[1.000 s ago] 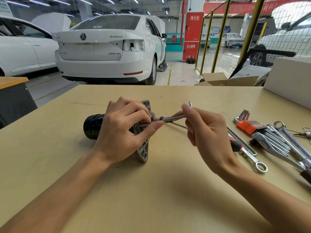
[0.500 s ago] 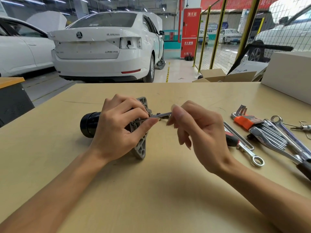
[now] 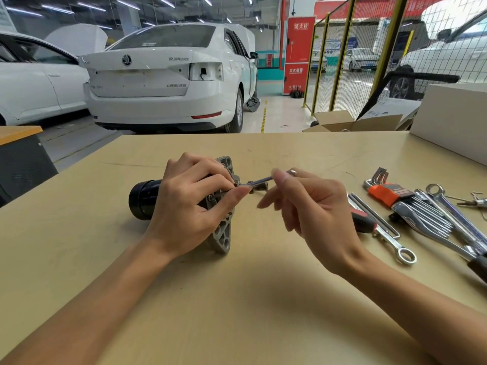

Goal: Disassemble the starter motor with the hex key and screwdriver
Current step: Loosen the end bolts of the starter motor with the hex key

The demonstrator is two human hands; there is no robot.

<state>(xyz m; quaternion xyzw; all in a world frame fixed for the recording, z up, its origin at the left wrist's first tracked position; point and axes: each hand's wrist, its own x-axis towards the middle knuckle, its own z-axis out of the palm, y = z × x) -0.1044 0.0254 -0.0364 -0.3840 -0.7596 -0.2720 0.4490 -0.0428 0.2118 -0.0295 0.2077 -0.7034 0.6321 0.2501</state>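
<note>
The starter motor lies on its side on the tan table, black cylinder to the left, grey cast flange to the right. My left hand grips the motor at the flange, thumb pressed on the hex key's short end at a bolt. The silver hex key runs right from the flange. My right hand pinches its far end between thumb and forefinger, the other fingers hanging loose. A red-and-black screwdriver handle shows just behind my right hand.
Right of my hands lie a combination wrench, an orange hex key holder with several keys, and more chrome wrenches. A white box stands at the back right. White cars stand beyond the table's far edge.
My right hand has swung the hex key's long arm round and regripped it, now pinching its end from above with the fingers spread downward. The left hand keeps its hold on the motor.
</note>
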